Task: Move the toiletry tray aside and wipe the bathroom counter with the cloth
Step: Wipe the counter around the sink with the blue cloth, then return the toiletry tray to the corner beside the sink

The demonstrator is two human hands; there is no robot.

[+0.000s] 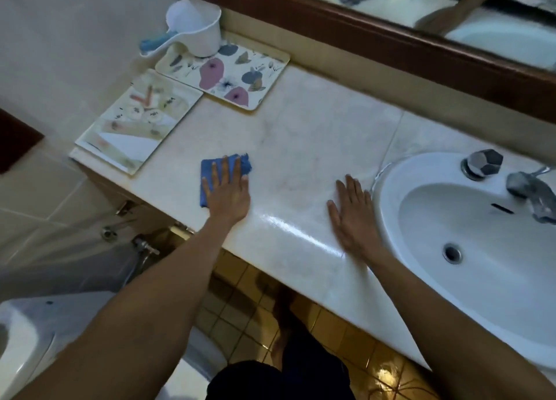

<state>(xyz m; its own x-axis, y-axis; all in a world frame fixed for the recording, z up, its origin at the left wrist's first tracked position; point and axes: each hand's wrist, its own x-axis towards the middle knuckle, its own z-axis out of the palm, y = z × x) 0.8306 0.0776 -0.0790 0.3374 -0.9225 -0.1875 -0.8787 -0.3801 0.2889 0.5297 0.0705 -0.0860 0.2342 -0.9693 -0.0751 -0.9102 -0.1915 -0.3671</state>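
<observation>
A folded blue cloth (210, 167) lies on the pale marble counter (301, 134), near its front left. My left hand (227, 189) presses flat on the cloth with the fingers spread. My right hand (352, 213) rests flat and empty on the counter, just left of the sink. Two trays sit at the counter's far left end: a floral tray (237, 74) against the back wall, with a white dipper (195, 26) standing on its corner, and a pale patterned tray (135, 122) at the left edge.
A white sink (469, 219) with a chrome tap (529, 192) and a knob (484, 162) fills the right side. A wood-framed mirror (391, 38) runs along the back. Below the counter are pipes, a toilet (24, 333) and yellow floor tiles.
</observation>
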